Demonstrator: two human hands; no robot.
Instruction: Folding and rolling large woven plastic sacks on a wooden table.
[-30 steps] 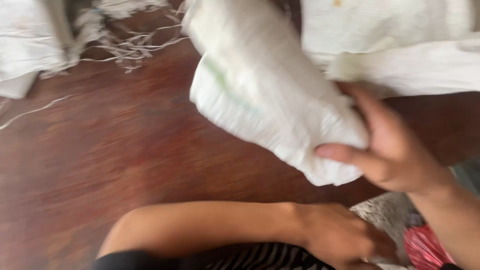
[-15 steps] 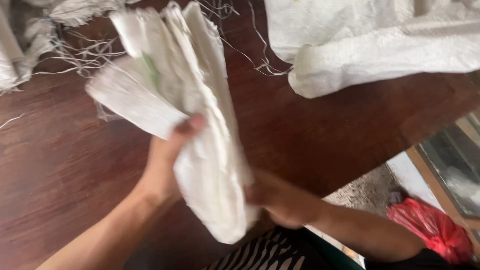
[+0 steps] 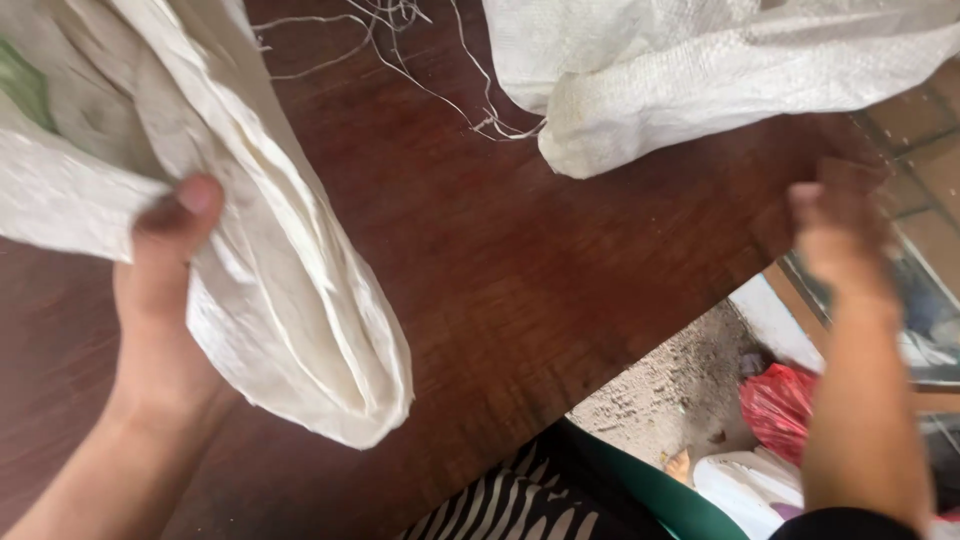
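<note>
My left hand (image 3: 165,300) grips a folded bundle of white woven sacks (image 3: 270,270) and holds it over the dark wooden table (image 3: 520,270), thumb on top of the fabric. The bundle fans out toward the upper left and shows a green patch at the left edge. My right hand (image 3: 835,225) is blurred, raised near the table's right corner, and holds nothing; its fingers look loosely spread. It is close to a second white woven sack (image 3: 700,70) lying at the table's far side.
Loose white threads (image 3: 400,60) trail across the table top. Beyond the table's edge lie sandy ground (image 3: 670,385), a red plastic bag (image 3: 785,405) and a white object (image 3: 745,485). Striped clothing (image 3: 500,505) shows at the bottom.
My right hand has let go of the bundle and swung out to the right. My left hand keeps hold of the sacks, which now sit further left in view.
</note>
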